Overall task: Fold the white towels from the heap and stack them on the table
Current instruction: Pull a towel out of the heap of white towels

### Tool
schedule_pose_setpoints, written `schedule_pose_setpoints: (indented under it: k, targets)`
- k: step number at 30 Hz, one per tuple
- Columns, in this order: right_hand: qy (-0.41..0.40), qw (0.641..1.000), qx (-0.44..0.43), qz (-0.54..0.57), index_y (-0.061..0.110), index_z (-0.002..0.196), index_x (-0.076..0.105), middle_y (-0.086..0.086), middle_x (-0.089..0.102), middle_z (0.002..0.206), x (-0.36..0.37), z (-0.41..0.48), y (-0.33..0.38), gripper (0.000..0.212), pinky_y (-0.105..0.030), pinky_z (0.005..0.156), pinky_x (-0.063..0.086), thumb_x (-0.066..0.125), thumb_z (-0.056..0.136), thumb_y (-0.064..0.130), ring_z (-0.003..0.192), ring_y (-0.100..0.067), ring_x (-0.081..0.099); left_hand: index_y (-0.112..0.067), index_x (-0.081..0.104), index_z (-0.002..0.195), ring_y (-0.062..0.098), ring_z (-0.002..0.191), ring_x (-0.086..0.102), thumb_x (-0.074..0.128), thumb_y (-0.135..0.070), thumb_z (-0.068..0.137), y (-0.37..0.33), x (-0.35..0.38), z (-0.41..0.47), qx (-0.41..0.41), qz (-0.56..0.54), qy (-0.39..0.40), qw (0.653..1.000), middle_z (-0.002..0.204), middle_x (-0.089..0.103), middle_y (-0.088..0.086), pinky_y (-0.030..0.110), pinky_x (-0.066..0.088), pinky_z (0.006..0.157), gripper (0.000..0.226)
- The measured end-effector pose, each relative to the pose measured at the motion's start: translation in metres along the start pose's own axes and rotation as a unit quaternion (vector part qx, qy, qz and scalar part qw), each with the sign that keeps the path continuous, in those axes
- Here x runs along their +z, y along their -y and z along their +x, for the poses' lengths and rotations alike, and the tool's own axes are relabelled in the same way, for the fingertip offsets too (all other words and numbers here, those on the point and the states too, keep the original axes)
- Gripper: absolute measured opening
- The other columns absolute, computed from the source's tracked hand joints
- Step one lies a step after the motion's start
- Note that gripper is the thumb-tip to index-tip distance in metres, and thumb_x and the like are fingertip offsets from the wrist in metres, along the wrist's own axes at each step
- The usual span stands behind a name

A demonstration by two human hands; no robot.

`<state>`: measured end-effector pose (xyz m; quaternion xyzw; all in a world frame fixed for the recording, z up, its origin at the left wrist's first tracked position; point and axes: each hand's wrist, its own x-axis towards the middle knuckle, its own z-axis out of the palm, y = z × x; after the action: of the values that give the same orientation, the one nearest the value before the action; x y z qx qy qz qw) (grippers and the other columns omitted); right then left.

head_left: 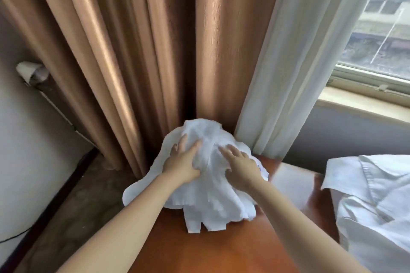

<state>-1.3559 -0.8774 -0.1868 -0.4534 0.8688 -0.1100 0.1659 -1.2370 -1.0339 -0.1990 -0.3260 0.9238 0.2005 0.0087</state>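
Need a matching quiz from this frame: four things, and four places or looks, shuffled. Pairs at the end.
Things:
1 towel heap
2 table
3 brown curtain
4 window

Places or looks:
a top right, past the white curtain
b polished wood, bare at the near end
c white, crumpled, at the table's far corner
d hangs in folds behind the heap

Pairs: 1-c, 2-b, 3-d, 4-a

A brown curtain (pixel 133 51) hangs beside a sheer curtain (pixel 299 62) and window (pixel 381 29).
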Motion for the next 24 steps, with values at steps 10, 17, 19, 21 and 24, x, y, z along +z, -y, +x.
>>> schedule_pose_setpoints:
  k: [10, 17, 19, 21, 24]
  targets:
    - [0.130, 0.982, 0.020, -0.134, 0.032, 0.155, -0.021, 0.007, -0.024, 0.163, 0.054, 0.035, -0.031, 0.086, -0.053, 0.122, 0.007, 0.038, 0.098, 0.006, 0.153, -0.024, -0.007, -0.050, -0.008, 0.152, 0.040, 0.149, -0.015, 0.059, -0.045, 0.091, 0.018, 0.050, 0.043, -0.011, 0.050, 0.135, 0.990, 0.163, -0.019, -0.011, 0.050, 0.035, 0.109, 0.091]
    - [0.095, 0.987, 0.004, -0.132, 0.030, 0.155, -0.022, 0.003, -0.023, 0.164, 0.058, 0.017, -0.031, 0.088, -0.049, 0.124, 0.008, 0.037, 0.097, 0.000, 0.153, -0.026, -0.009, -0.044, -0.008, 0.154, 0.041, 0.148, -0.020, 0.056, -0.042, 0.091, 0.008, 0.048, 0.025, -0.026, 0.068, 0.118, 0.990, 0.164, -0.018, -0.008, 0.059, 0.012, 0.118, 0.090]
    - [0.074, 0.989, -0.006, -0.129, 0.029, 0.156, -0.017, 0.002, -0.018, 0.165, 0.055, 0.006, -0.035, 0.089, -0.047, 0.124, 0.008, 0.040, 0.095, 0.000, 0.153, -0.024, -0.007, -0.038, 0.002, 0.156, 0.037, 0.150, -0.015, 0.056, -0.041, 0.091, -0.001, 0.044, 0.016, -0.019, 0.107, 0.062, 0.992, 0.166, -0.003, -0.004, 0.062, -0.003, 0.118, 0.085]
    - [0.047, 0.991, -0.009, -0.126, 0.028, 0.158, -0.011, -0.001, -0.013, 0.166, 0.049, -0.008, -0.040, 0.089, -0.046, 0.124, 0.007, 0.043, 0.093, -0.001, 0.154, -0.023, -0.006, -0.032, 0.016, 0.155, 0.034, 0.152, -0.008, 0.057, -0.037, 0.090, -0.013, 0.041, 0.004, 0.006, 0.126, 0.004, 0.992, 0.164, 0.013, -0.003, 0.061, -0.006, 0.118, 0.077]
    - [-0.002, 0.992, 0.007, -0.127, 0.024, 0.159, 0.000, -0.004, -0.006, 0.167, 0.036, -0.037, -0.054, 0.081, -0.047, 0.124, 0.008, 0.045, 0.094, 0.006, 0.154, -0.023, -0.003, -0.029, 0.027, 0.151, 0.027, 0.153, -0.002, 0.057, -0.034, 0.088, -0.040, 0.039, -0.016, 0.057, 0.102, -0.024, 0.993, 0.160, 0.022, -0.005, 0.058, -0.005, 0.120, 0.071]
